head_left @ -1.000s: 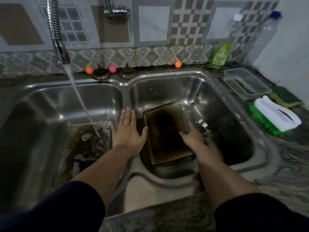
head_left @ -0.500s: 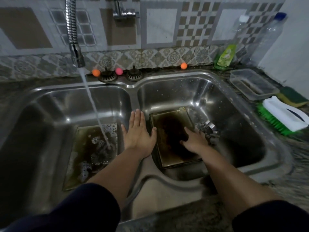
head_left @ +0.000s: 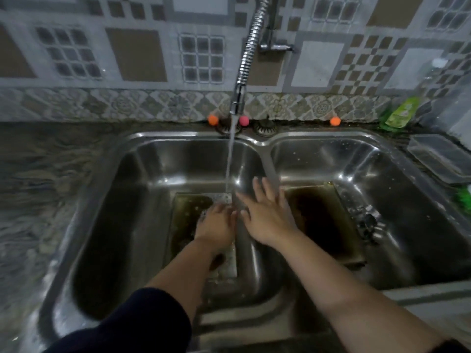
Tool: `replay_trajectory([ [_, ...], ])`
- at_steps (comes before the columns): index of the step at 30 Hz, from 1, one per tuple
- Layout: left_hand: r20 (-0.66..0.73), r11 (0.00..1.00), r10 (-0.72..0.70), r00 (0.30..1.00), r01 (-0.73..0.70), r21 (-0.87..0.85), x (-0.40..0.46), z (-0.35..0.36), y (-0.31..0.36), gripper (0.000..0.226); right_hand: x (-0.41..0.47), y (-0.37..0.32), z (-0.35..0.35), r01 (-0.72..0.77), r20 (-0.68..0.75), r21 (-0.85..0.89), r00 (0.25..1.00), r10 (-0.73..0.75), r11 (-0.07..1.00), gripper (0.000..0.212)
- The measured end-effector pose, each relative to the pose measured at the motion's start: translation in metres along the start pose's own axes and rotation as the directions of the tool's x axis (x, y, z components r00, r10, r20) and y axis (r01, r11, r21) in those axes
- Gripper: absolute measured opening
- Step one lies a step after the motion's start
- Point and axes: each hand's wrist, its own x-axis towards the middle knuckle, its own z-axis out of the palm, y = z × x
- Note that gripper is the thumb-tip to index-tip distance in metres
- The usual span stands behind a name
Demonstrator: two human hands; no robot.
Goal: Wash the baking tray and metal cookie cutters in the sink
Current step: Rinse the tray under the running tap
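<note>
Both hands are held low in the double sink (head_left: pixel 265 143) under the running tap (head_left: pixel 238 103). The left hand (head_left: pixel 216 225) is seen above a soapy baking tray (head_left: pixel 188 220) in the left basin; whether its blurred fingers are curled cannot be told. The right hand (head_left: pixel 265 215) is spread flat, grasping nothing, over the divider. Right of it a second dark tray (head_left: pixel 323 220) lies, with metal cookie cutters (head_left: pixel 367 220) just beyond.

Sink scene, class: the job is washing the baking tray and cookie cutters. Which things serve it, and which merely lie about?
Job:
tray in the left basin
tray in the right basin
cookie cutters
running tap
left hand
right hand

Lying about:
clear plastic tub
green soap pouch
small coloured balls
</note>
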Motion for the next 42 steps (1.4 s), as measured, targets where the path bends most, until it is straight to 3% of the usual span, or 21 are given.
replay_trajectory([
  [3, 0.055, 0.984, -0.171, 0.984, 0.167, 0.067, -0.003, -0.009, -0.057, 0.052, 0.02, -0.024, 0.034, 0.137, 0.186, 0.036, 0.972, -0.141, 0.99, 0.054],
  [5, 0.103, 0.958, -0.286, 0.953, 0.281, 0.063, -0.005, -0.016, -0.086, 0.063, 0.035, -0.033, 0.059, 0.077, 0.28, 0.068, 0.955, -0.093, 0.995, 0.054],
  [8, 0.15, 0.925, -0.381, 0.913, 0.372, 0.08, 0.0, -0.018, -0.114, 0.068, 0.055, -0.034, 0.093, -0.056, 0.302, 0.004, 0.952, 0.052, 0.998, 0.059],
  [11, 0.172, 0.889, -0.428, 0.887, 0.379, 0.256, 0.005, -0.017, -0.132, 0.064, 0.068, -0.034, 0.121, -0.094, 0.265, -0.123, 0.956, 0.124, 0.988, 0.062],
  [14, 0.23, 0.864, -0.425, 0.875, 0.316, 0.393, 0.007, -0.014, -0.143, 0.059, 0.075, -0.038, 0.142, 0.012, 0.252, -0.168, 0.967, 0.032, 0.986, 0.066],
  [16, 0.245, 0.858, -0.425, 0.871, 0.301, 0.416, 0.008, -0.01, -0.147, 0.06, 0.081, -0.038, 0.149, 0.048, 0.212, -0.206, 0.977, -0.003, 0.977, 0.07],
  [22, 0.26, 0.867, -0.446, 0.857, 0.34, 0.365, 0.015, -0.012, -0.149, 0.059, 0.103, -0.051, 0.141, -0.139, 0.185, -0.196, 0.967, 0.176, 0.971, 0.062],
  [27, 0.209, 0.909, -0.387, 0.898, 0.334, 0.248, 0.014, -0.018, -0.153, 0.056, 0.1, -0.048, 0.144, 0.023, 0.237, -0.229, 0.971, 0.033, 0.973, 0.057],
  [29, 0.16, 0.936, -0.352, 0.922, 0.342, 0.084, 0.009, -0.02, -0.146, 0.051, 0.094, -0.043, 0.144, 0.087, 0.231, -0.186, 0.972, -0.043, 0.979, 0.055],
  [31, 0.153, 0.909, -0.32, 0.935, 0.348, -0.227, 0.005, -0.027, -0.135, 0.049, 0.088, -0.036, 0.139, 0.024, 0.19, -0.083, 0.982, -0.008, 0.996, 0.055],
  [33, 0.128, 0.826, -0.307, 0.943, 0.331, -0.456, 0.002, -0.035, -0.123, 0.052, 0.082, -0.029, 0.132, -0.134, 0.185, 0.011, 0.974, 0.13, 0.991, 0.056],
  [35, 0.043, 0.802, -0.286, 0.957, 0.264, -0.537, 0.001, -0.039, -0.109, 0.049, 0.079, -0.027, 0.124, -0.279, 0.26, 0.095, 0.934, 0.247, 0.955, 0.058],
  [39, -0.03, 0.756, -0.332, 0.943, 0.247, -0.606, -0.006, -0.044, -0.092, 0.047, 0.073, -0.037, 0.105, -0.339, 0.331, 0.31, 0.914, 0.233, 0.888, 0.062],
  [42, 0.032, 0.667, -0.364, 0.931, 0.285, -0.688, -0.016, -0.046, -0.097, 0.046, 0.064, -0.037, 0.085, -0.422, 0.343, 0.651, 0.905, 0.252, 0.631, 0.058],
])
